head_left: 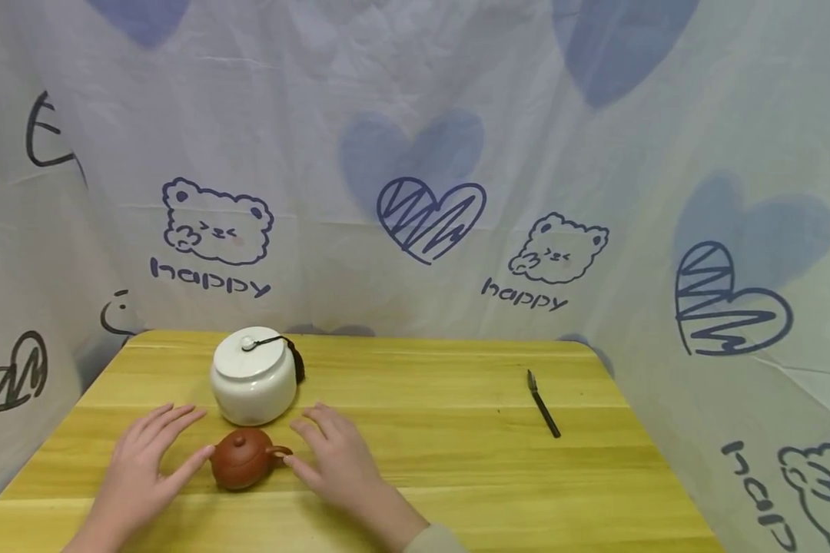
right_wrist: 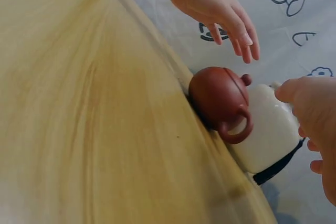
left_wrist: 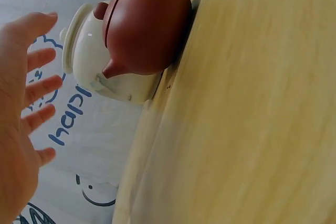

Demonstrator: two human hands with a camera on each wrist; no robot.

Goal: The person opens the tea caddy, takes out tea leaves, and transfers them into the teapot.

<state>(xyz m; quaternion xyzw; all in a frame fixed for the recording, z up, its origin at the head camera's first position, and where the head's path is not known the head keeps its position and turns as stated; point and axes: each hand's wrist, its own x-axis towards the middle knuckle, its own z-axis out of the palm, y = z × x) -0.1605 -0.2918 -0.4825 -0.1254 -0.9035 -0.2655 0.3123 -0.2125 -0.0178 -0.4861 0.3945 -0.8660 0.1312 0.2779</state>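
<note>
Between the two hands a small reddish-brown clay teapot [head_left: 240, 459] stands upright on the table, lid on. Its loop handle [right_wrist: 244, 129] points toward the right hand, its spout [left_wrist: 112, 68] toward the left. My left hand [head_left: 141, 465] is held beside the spout side, fingers extended and holding nothing. On the other side my right hand [head_left: 339, 457] hovers near the handle with relaxed, spread fingers, also empty. Just behind the teapot sits a white lidded jar [head_left: 252, 392], a dark cord on its lid knob and a black tassel [head_left: 297, 363] hanging down its right side.
A slim black tool [head_left: 543, 407] with a grey pointed tip lies toward the right side of the yellow wood-grain table [head_left: 415, 399]. White cloth [head_left: 318, 153] printed with hearts and bears hangs behind the table and along both sides.
</note>
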